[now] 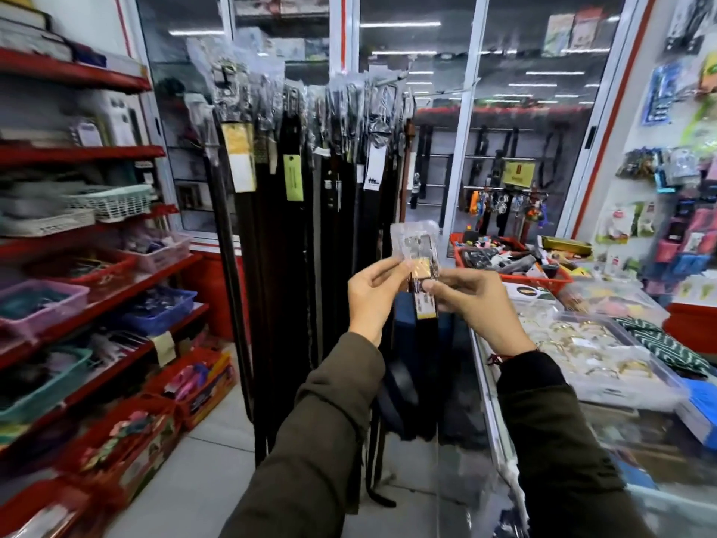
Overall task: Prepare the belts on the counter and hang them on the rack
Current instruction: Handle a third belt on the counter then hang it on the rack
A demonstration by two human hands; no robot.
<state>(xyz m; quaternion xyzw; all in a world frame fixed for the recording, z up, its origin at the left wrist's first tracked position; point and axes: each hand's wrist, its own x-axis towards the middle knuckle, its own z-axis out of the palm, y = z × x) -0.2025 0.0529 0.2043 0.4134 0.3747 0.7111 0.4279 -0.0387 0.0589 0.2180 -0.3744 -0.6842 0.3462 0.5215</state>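
I hold one dark belt [425, 324] up in front of me, its strap hanging down toward the floor. Its buckle end sits in a clear plastic sleeve [417, 242] with a yellow tag below. My left hand [374, 293] pinches the sleeve from the left. My right hand [479, 304] grips the belt just under the buckle from the right. Behind stands the rack [306, 122], crowded with several dark belts in plastic-wrapped buckles and paper tags. The glass counter [500, 413] runs along my right.
Red shelves [77, 157] with baskets of small goods line the left. On the counter sit a red tray [516, 277] of items, a clear box of gold jewellery [582, 343] and a green patterned cloth [667, 343]. A tiled floor strip [217, 460] lies between shelves and rack.
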